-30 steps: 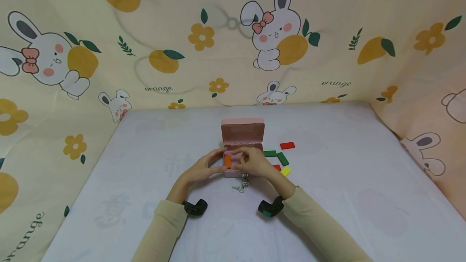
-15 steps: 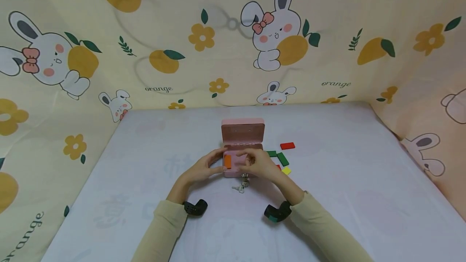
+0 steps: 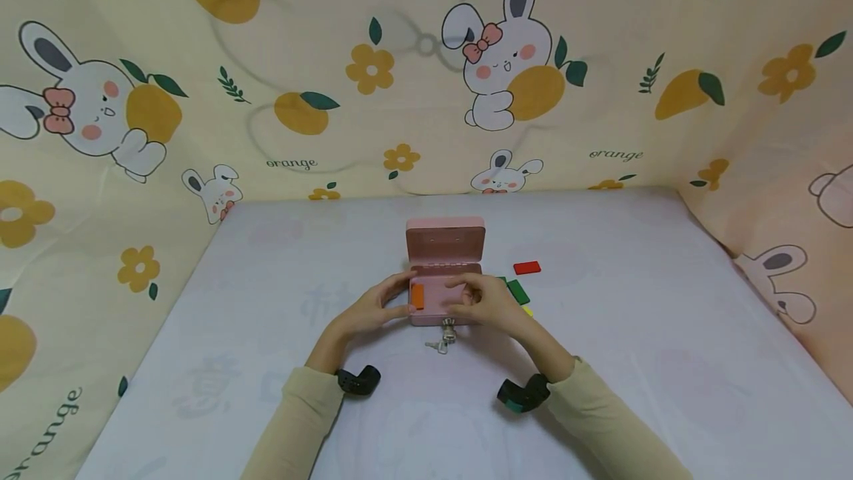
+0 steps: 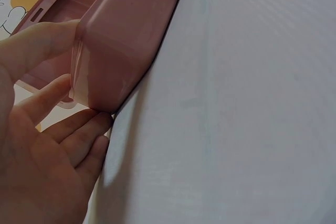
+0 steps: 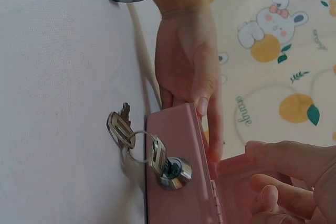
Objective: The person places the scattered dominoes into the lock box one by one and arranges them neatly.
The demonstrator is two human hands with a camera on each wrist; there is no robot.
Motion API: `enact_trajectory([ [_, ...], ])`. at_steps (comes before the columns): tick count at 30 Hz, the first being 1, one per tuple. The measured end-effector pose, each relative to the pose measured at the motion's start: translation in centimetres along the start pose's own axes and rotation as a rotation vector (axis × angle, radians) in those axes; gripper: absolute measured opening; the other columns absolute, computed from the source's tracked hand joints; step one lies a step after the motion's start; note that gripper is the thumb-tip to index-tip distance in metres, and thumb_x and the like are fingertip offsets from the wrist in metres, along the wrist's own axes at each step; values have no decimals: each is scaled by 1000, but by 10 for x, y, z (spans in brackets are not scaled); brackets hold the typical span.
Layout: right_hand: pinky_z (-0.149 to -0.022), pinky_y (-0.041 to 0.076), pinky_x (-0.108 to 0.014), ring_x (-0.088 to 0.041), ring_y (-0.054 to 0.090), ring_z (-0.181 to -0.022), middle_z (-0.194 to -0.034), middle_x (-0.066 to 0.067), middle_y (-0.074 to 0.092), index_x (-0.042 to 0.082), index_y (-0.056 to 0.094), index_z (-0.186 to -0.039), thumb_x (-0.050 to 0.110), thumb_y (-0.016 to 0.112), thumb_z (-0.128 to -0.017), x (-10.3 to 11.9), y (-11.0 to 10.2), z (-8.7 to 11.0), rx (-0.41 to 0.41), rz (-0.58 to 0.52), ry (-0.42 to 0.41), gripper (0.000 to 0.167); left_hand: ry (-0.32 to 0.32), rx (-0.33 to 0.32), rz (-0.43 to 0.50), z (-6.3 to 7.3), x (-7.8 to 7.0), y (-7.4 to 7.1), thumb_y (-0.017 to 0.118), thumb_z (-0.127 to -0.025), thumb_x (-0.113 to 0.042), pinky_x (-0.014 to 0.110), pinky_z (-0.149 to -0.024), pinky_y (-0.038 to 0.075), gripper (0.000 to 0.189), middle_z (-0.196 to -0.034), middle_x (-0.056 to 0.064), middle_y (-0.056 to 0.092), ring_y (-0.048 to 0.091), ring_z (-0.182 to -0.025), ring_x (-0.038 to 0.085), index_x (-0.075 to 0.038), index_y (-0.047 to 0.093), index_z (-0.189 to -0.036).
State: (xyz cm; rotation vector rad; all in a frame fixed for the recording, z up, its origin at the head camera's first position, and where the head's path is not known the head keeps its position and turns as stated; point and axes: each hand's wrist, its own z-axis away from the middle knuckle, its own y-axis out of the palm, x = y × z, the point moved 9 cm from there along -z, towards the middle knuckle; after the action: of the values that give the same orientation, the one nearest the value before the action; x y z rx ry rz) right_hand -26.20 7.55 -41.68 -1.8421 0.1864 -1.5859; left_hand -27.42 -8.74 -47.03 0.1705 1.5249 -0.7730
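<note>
A pink metal cash box (image 3: 429,321) stands with its lid (image 3: 445,245) raised. Upright along the left side of its inside is an orange block (image 3: 417,296). My left hand (image 3: 373,307) grips the box's left end, its thumb and fingers on the edges and side, as the left wrist view (image 4: 31,145) also shows. My right hand (image 3: 489,302) hovers over the right part of the box. In the right wrist view the right hand (image 5: 294,182) has loosely bent fingers and nothing visible between them.
A lock (image 5: 181,174) on the box front carries keys (image 5: 121,129) on a ring. To the right of the box lie a red block (image 3: 527,267), a green block (image 3: 518,291) and a yellow block (image 3: 528,310), the last mostly behind my right hand. Patterned cloth hangs behind.
My right hand has moved rightward, away from the orange block, which stays in the box, and now hides more of the loose blocks. My left hand has kept its hold on the box.
</note>
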Motion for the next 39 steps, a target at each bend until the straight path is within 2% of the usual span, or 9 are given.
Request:
enact_trajectory([
  [6,-53,35,-17,-14,44,-65,-70,-3,49,-1,66,-115,14,75,-81,-4,-8,4,1,-25,17,38,12,1,-2,0,-1,0,63,-93,-15,52,-124,20,68,-161,13,26,26,-149,35,-8,29,-151],
  [15,-54,35,-17,-13,44,-66,-70,-1,47,0,66,-116,14,76,-81,-15,-18,10,-16,-16,59,40,-2,0,5,-1,1,1,63,-93,-15,52,-124,20,67,-161,12,26,26,-149,34,-10,30,-151],
  [25,-54,34,-16,-8,43,-63,-69,0,48,-2,66,-115,14,77,-80,-20,-30,18,-37,14,49,40,8,1,6,0,0,0,63,-93,-14,53,-124,20,67,-161,13,26,26,-149,35,-9,29,-151],
  [34,-51,34,-17,-6,43,-60,-67,-2,49,-2,65,-114,17,76,-82,-26,-40,24,-43,7,67,39,36,-5,-26,0,2,0,64,-93,-21,54,-122,23,68,-160,13,28,29,-147,36,-11,30,-150],
  [39,-49,32,-17,-5,42,-58,-68,-2,49,-3,64,-114,17,75,-83,-30,-44,27,-36,-9,62,38,12,0,8,0,3,0,64,-92,-19,53,-124,20,68,-161,10,26,26,-149,34,-13,30,-151],
])
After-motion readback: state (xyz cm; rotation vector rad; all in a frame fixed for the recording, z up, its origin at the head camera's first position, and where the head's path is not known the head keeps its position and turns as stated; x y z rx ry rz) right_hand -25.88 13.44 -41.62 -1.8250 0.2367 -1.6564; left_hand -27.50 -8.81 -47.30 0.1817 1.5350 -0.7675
